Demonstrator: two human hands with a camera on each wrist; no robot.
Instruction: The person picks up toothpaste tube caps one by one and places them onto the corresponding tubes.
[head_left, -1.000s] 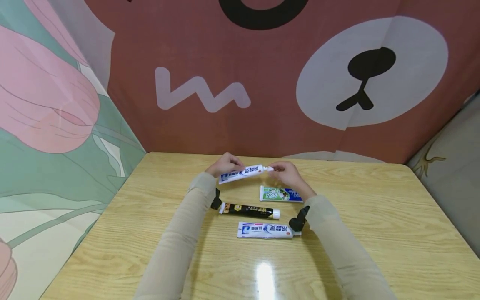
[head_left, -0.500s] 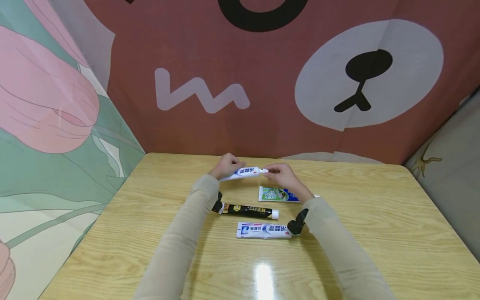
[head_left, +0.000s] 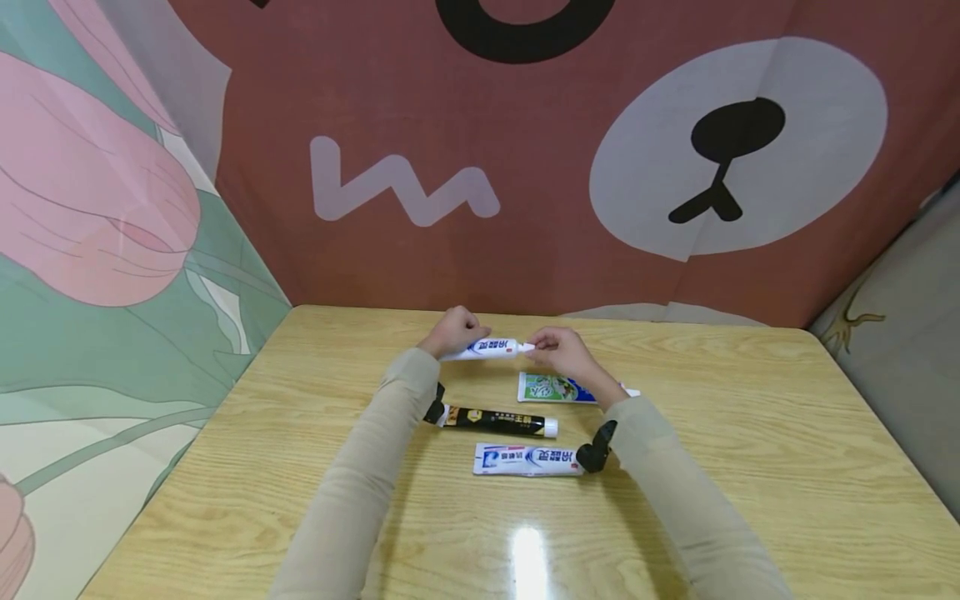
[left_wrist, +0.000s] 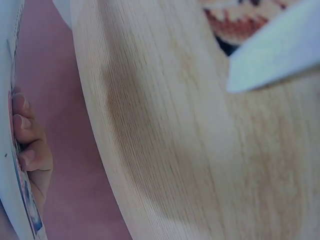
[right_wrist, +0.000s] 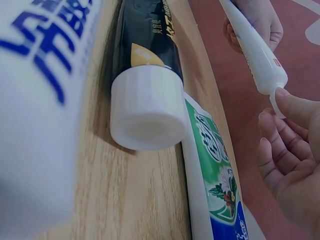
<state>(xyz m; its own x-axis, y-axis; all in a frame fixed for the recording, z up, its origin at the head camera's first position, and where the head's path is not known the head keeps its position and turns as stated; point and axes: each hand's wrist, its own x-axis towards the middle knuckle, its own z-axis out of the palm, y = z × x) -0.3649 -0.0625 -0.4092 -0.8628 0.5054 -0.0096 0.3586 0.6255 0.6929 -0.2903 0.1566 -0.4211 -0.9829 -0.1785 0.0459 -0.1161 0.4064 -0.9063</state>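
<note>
A white toothpaste tube (head_left: 491,347) with blue lettering is held above the far part of the table. My left hand (head_left: 452,331) grips it by the body, covering its tail end; in the left wrist view the fingers (left_wrist: 30,130) curl round its edge. At the other end, my right hand (head_left: 561,350) pinches the small white cap (head_left: 528,347) between thumb and fingers. The right wrist view shows the thumb pressed on the cap (right_wrist: 276,104) at the tube's neck, with the other fingers loosely curled below.
On the wooden table (head_left: 300,500) lie a green-and-blue toothpaste tube (head_left: 555,387), partly under the right forearm, a black tube (head_left: 498,422) with a white cap, and a second white tube (head_left: 525,459) nearest me. A brown printed wall (head_left: 375,267) stands behind.
The held tube has swung from a slant to nearly level, and its cap end has shifted slightly left and down. Both hands keep hold of it.
</note>
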